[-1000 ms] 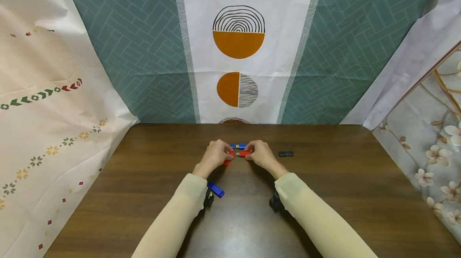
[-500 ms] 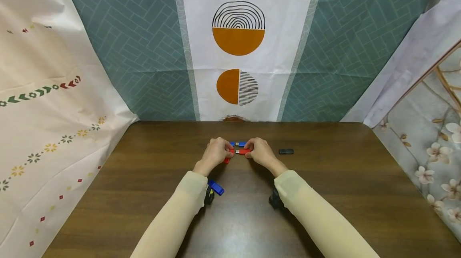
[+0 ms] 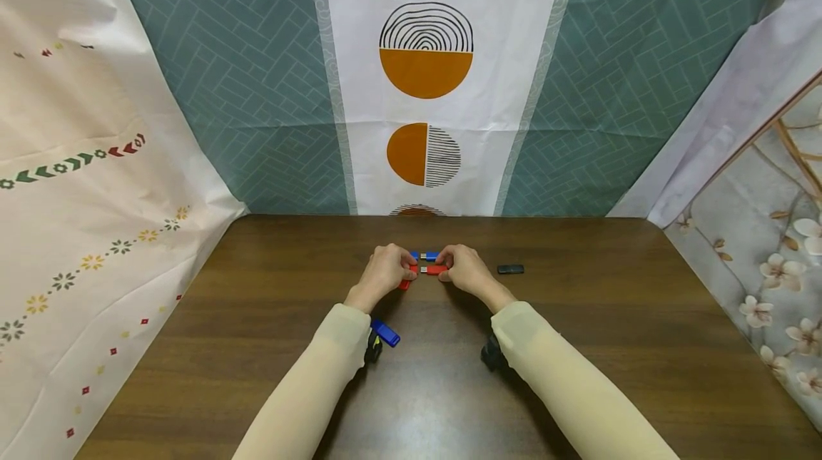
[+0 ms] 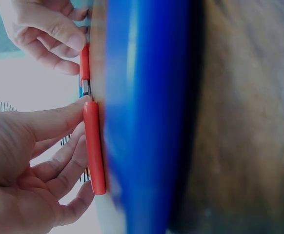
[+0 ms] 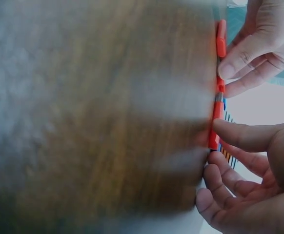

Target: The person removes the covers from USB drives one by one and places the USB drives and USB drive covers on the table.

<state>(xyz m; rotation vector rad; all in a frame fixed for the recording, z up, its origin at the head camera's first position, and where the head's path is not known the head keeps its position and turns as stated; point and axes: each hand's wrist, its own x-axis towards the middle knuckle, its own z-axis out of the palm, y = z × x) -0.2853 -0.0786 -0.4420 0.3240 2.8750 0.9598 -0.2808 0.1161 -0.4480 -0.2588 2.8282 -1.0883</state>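
My right hand pinches a red USB stick by its right end, its metal plug facing left. Across a small gap, the thumb and fingers of my left hand pinch a small red piece, perhaps a cap, mostly hidden by the fingers. Another red piece lies just below the left fingertips and looks long in the left wrist view. Just behind the hands lies a blue USB stick, plug to the left, beside a blue piece partly covered by the left hand.
A second blue stick lies by the left wrist and fills much of the left wrist view as a blur. Right of the hands is a black stick. The brown table ends at a patterned cloth.
The head view has tilted down slightly, so everything sits a little higher in it. Both hands keep their hold, with no clear movement over the table.
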